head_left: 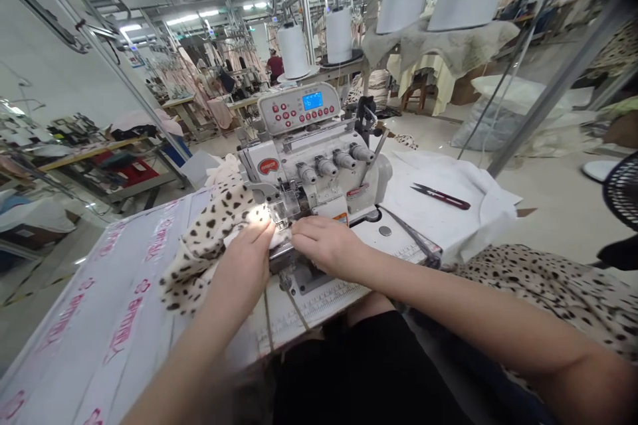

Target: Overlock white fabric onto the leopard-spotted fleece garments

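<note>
A white overlock sewing machine stands on the table in front of me, lit at its presser foot. A cream fabric piece with dark spots lies to the left of the needle and runs under the foot. My left hand rests palm down on this fabric, fingers together and pressed flat right by the foot. My right hand lies on the machine bed just right of the foot, fingers curled onto the fabric edge. Both hands nearly touch each other.
Thread snips lie on white cloth right of the machine. More spotted fabric is piled at the right. The table carries a white cover with pink print. Large thread cones stand behind. A black fan sits far right.
</note>
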Tool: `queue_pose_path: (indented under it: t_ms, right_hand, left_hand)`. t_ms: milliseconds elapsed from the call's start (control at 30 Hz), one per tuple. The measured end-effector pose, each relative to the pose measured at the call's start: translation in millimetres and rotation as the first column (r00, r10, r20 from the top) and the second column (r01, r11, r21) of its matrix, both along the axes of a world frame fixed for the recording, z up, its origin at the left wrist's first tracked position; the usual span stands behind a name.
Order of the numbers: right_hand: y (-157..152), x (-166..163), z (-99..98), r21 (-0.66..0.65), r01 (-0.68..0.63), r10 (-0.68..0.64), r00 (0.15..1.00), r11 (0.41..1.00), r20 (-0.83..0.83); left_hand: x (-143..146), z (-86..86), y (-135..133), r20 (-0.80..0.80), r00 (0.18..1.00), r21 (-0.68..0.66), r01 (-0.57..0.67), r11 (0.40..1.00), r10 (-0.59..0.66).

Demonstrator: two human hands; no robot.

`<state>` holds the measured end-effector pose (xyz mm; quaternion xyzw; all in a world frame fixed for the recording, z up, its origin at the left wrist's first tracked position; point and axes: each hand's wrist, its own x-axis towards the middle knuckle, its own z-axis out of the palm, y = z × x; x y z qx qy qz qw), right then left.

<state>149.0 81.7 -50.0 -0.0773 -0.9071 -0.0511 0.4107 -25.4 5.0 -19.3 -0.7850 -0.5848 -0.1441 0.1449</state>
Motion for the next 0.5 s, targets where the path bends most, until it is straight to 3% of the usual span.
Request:
queue_pose_path:
  t_ms: [100, 233, 333, 500]
  right_hand:
    - [-9.2, 11.9, -8.5, -0.038, 0.015, -0.017, 0.999, 0.999, -0.035]
    - [-21.4, 33.8, -45.4, -0.176, 0.037, -0.048, 0.997, 0.984, -0.059]
    - [-23.2, 41.3, -71.9, -0.327, 0.148, -0.144, 0.989, 0.933, 0.038]
    - [-21.6, 40.7, -82.3, -0.422, 0.197, -0.175, 0.980, 0.885, 0.091]
  left_hand:
    - [0.3, 12.0, 13.7, 0.020, 0.997, -0.122, -0.075, 0.990, 0.078]
    - [-10.2, 18.8, 40.2, 0.024, 0.986, -0.163, -0.157, 0.974, 0.163]
    - [-24.5, 18.2, 69.5, 0.027, 0.986, -0.151, -0.159, 0.976, 0.165]
    - [-38.7, 19.2, 107.5, 0.051, 0.964, -0.131, -0.254, 0.958, 0.262]
